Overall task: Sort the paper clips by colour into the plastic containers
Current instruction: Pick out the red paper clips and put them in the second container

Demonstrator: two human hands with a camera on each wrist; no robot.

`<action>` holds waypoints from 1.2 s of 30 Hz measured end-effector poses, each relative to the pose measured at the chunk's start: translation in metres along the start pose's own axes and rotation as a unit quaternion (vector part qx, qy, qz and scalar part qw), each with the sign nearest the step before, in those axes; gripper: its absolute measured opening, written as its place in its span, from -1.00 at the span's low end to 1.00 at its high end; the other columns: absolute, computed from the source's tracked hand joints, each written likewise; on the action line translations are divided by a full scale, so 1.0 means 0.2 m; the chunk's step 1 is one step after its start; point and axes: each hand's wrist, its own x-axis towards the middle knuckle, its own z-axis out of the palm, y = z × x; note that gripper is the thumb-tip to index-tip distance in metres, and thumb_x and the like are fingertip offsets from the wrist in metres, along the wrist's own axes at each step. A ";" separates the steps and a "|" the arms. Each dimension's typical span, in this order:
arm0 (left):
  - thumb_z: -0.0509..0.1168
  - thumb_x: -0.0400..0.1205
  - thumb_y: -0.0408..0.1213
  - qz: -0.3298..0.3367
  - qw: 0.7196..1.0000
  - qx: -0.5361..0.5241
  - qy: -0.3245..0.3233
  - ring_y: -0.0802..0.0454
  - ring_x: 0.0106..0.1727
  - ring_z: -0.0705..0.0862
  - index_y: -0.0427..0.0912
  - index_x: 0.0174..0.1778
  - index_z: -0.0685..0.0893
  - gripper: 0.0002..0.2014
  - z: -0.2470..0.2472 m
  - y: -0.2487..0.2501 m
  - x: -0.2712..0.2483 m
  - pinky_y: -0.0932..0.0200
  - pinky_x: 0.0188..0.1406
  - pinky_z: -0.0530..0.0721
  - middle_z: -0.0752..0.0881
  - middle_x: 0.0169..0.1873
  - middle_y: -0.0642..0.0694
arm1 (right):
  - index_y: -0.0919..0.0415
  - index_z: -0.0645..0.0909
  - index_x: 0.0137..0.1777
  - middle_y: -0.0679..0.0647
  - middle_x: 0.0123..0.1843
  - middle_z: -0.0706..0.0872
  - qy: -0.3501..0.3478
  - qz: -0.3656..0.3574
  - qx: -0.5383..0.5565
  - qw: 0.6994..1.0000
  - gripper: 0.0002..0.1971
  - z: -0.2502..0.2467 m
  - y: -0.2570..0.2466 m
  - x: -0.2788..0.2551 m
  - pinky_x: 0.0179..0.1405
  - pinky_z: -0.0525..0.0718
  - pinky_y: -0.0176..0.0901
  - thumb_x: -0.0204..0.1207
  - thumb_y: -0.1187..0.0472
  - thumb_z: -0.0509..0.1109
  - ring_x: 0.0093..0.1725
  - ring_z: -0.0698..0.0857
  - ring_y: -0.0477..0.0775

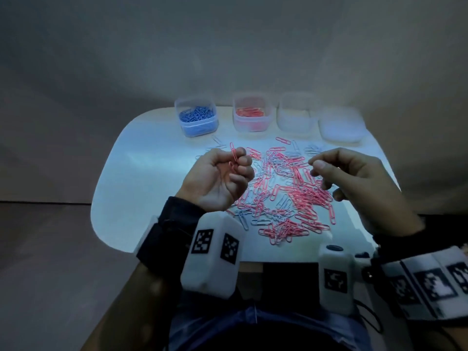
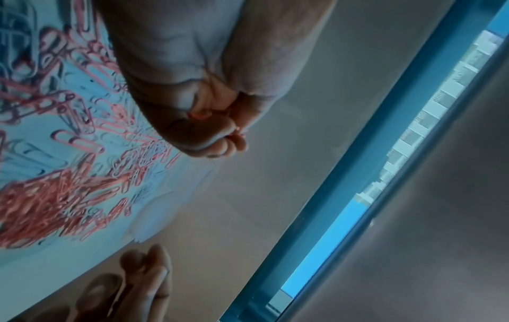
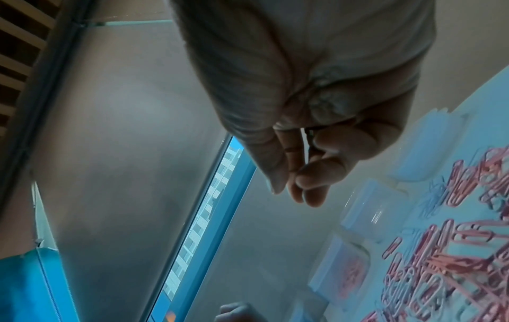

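Note:
My left hand (image 1: 239, 160) is raised palm up over the table's left middle and grips a few pink paper clips (image 1: 233, 157); one stands up between thumb and fingers. The left wrist view shows pink clips (image 2: 199, 115) inside the curled left hand (image 2: 220, 135). My right hand (image 1: 315, 164) hovers over the mixed pile of pink and white clips (image 1: 291, 191), thumb and forefinger tips together, other fingers curled; whether anything is pinched there cannot be told. The right wrist view shows only the curled right hand (image 3: 300, 178). At the back stand a container of blue clips (image 1: 197, 117), one of pink clips (image 1: 251, 115) and a clear one (image 1: 296, 115).
A white lidded box or lid (image 1: 340, 127) lies at the back right. A few loose white clips (image 1: 215, 145) lie in front of the blue container. The white table (image 1: 152, 173) ends in a rounded edge on the left. A dark object (image 1: 290, 282) sits at the near edge.

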 end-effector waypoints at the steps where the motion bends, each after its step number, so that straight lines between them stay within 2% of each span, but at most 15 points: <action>1: 0.49 0.14 -0.55 0.002 1.000 -0.006 0.005 0.02 -0.50 0.55 -0.34 -0.41 0.63 -0.80 -0.01 0.01 0.00 0.36 -0.67 0.54 0.55 -0.47 -0.15 | 0.14 0.65 -0.17 0.03 -0.31 0.65 -0.002 0.001 0.001 1.000 -0.88 0.01 0.00 0.00 -0.58 0.43 -0.49 0.53 0.32 0.32 -0.51 0.52 -0.28; 3: 0.40 0.35 -0.33 0.019 0.999 0.001 0.033 0.07 -0.53 0.51 -0.29 -0.45 0.59 -0.86 0.00 0.01 -0.01 0.39 -0.67 0.50 0.50 -0.51 -0.09 | 0.16 0.64 -0.17 0.05 -0.30 0.64 -0.001 0.002 0.006 1.000 -0.89 0.02 -0.01 0.00 -0.58 0.42 -0.49 0.53 0.32 0.32 -0.51 0.51 -0.28; 6: 0.16 0.48 -0.11 0.060 0.995 -0.003 0.077 0.18 -0.64 0.38 -0.15 -0.61 0.47 -0.66 0.00 0.01 -0.01 0.50 -0.75 0.34 0.35 -0.65 0.04 | 0.15 0.65 -0.17 0.04 -0.30 0.66 -0.013 0.007 0.002 1.000 -0.89 0.06 -0.02 0.00 -0.56 0.43 -0.55 0.53 0.31 0.32 -0.51 0.52 -0.31; 9: 0.22 0.44 -0.21 0.068 0.995 -0.011 0.073 0.18 -0.65 0.37 -0.11 -0.63 0.44 -0.70 -0.01 0.00 -0.01 0.47 -0.74 0.38 0.31 -0.69 0.06 | 0.15 0.65 -0.15 0.05 -0.27 0.66 -0.050 0.019 -0.013 0.998 -0.91 0.13 -0.03 0.00 -0.55 0.42 -0.59 0.53 0.29 0.33 -0.50 0.53 -0.34; 12: 0.45 0.25 -0.51 0.037 0.997 -0.062 0.015 0.08 -0.62 0.45 -0.19 -0.52 0.53 -0.78 -0.03 0.02 -0.03 0.33 -0.72 0.52 0.39 -0.67 0.00 | 0.13 0.66 -0.15 0.02 -0.27 0.66 -0.062 0.016 -0.030 0.997 -0.91 0.17 -0.04 0.01 -0.54 0.41 -0.58 0.52 0.25 0.33 -0.48 0.54 -0.33; 16: 0.48 0.11 -0.71 0.021 0.995 -0.089 -0.034 0.08 -0.64 0.47 -0.29 -0.36 0.65 -0.69 -0.07 0.06 -0.12 0.41 -0.80 0.42 0.49 -0.55 -0.05 | 0.12 0.66 -0.15 0.01 -0.27 0.67 -0.059 0.014 -0.038 0.997 -0.91 0.16 -0.05 0.02 -0.55 0.41 -0.57 0.52 0.23 0.33 -0.47 0.54 -0.32; 18: 0.47 0.11 -0.64 0.038 0.999 -0.017 0.017 0.17 -0.67 0.42 -0.25 -0.39 0.65 -0.72 -0.08 0.10 -0.19 0.48 -0.85 0.31 0.47 -0.55 -0.01 | 0.12 0.67 -0.14 0.00 -0.28 0.67 -0.057 0.015 -0.039 0.997 -0.91 0.14 -0.05 0.03 -0.55 0.42 -0.57 0.52 0.23 0.33 -0.48 0.53 -0.33; 20: 0.33 0.29 -0.52 0.073 0.984 0.107 0.121 0.24 -0.70 0.31 -0.19 -0.37 0.59 -0.86 -0.09 0.13 -0.26 0.52 -0.87 0.18 0.40 -0.59 0.04 | 0.12 0.67 -0.14 -0.02 -0.29 0.67 -0.054 0.013 -0.034 0.998 -0.91 0.13 -0.05 0.03 -0.55 0.42 -0.58 0.52 0.25 0.34 -0.49 0.53 -0.33; 24: 0.02 0.70 -0.32 0.093 0.892 0.367 0.247 0.26 -0.70 0.17 -0.13 -0.25 0.51 -0.76 -0.12 0.18 -0.33 0.45 -0.80 0.02 0.25 -0.61 0.08 | 0.12 0.67 -0.16 0.01 -0.29 0.69 -0.042 0.001 -0.039 0.998 -0.91 0.10 -0.03 0.01 -0.55 0.42 -0.59 0.51 0.28 0.34 -0.50 0.55 -0.29; 26: 0.05 0.71 -0.12 0.086 0.841 0.466 0.262 0.24 -0.67 0.14 -0.12 -0.26 0.53 -0.71 -0.14 0.17 -0.34 0.43 -0.76 0.03 0.22 -0.62 0.10 | 0.11 0.67 -0.16 0.03 -0.28 0.69 -0.039 0.003 -0.036 0.999 -0.90 0.08 -0.02 0.00 -0.55 0.43 -0.57 0.52 0.28 0.34 -0.50 0.54 -0.28; 28: 0.19 0.58 0.18 0.091 0.775 0.576 0.244 0.19 -0.62 0.17 -0.07 -0.38 0.57 -0.60 -0.16 0.15 -0.35 0.39 -0.68 0.11 0.24 -0.64 0.10 | 0.11 0.67 -0.16 0.02 -0.28 0.69 -0.032 0.004 -0.036 0.999 -0.90 0.06 -0.01 0.00 -0.56 0.43 -0.56 0.52 0.27 0.34 -0.50 0.54 -0.28; 30: 0.30 0.39 0.37 0.098 0.663 0.710 0.216 0.18 -0.59 0.25 -0.10 -0.48 0.60 -0.47 -0.17 0.12 -0.36 0.33 -0.60 0.18 0.30 -0.67 0.10 | 0.12 0.67 -0.16 -0.01 -0.30 0.69 -0.024 -0.003 -0.034 0.999 -0.89 0.04 -0.01 -0.01 -0.56 0.43 -0.57 0.52 0.29 0.34 -0.50 0.55 -0.28; 33: 0.45 0.27 0.27 0.062 0.484 0.840 0.237 0.15 -0.55 0.36 -0.11 -0.46 0.62 -0.53 -0.16 0.06 -0.36 0.23 -0.53 0.21 0.37 -0.68 0.05 | 0.10 0.68 -0.19 -0.02 -0.36 0.73 -0.008 -0.020 -0.033 0.999 -0.85 -0.01 -0.01 -0.01 -0.56 0.42 -0.56 0.53 0.30 0.32 -0.50 0.54 -0.26; 35: 0.47 0.26 0.27 0.044 0.393 0.876 0.274 0.16 -0.42 0.43 -0.08 -0.39 0.61 -0.54 -0.14 0.02 -0.36 0.19 -0.50 0.25 0.44 -0.56 0.07 | 0.07 0.68 -0.20 -0.07 -0.38 0.74 0.000 -0.024 -0.031 0.999 -0.84 -0.04 0.00 -0.01 -0.59 0.40 -0.52 0.53 0.29 0.32 -0.50 0.54 -0.24; 36: 0.46 0.26 0.27 0.039 0.366 0.885 0.284 0.11 -0.33 0.48 -0.06 -0.35 0.61 -0.55 -0.13 0.00 -0.35 0.20 -0.48 0.29 0.46 -0.51 0.10 | 0.07 0.68 -0.20 -0.09 -0.39 0.74 0.006 -0.024 -0.026 0.999 -0.84 -0.05 0.00 -0.01 -0.60 0.38 -0.52 0.53 0.30 0.32 -0.50 0.53 -0.23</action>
